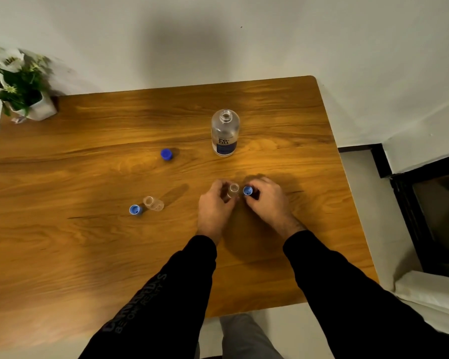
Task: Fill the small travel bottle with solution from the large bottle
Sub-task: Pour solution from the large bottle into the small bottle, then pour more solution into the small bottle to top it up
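Observation:
The large clear bottle with a blue label stands uncapped at the table's far middle. Its blue cap lies to the left of it. My left hand grips a small clear travel bottle, upright and uncapped. Right beside its mouth, my right hand pinches a small blue cap, its hollow side turned toward me. A second small clear bottle stands open at the left, with another blue cap lying next to it.
A white pot of flowers sits at the far left corner of the wooden table. A wall runs behind the table. The table's right edge drops to a pale floor with a dark unit beyond.

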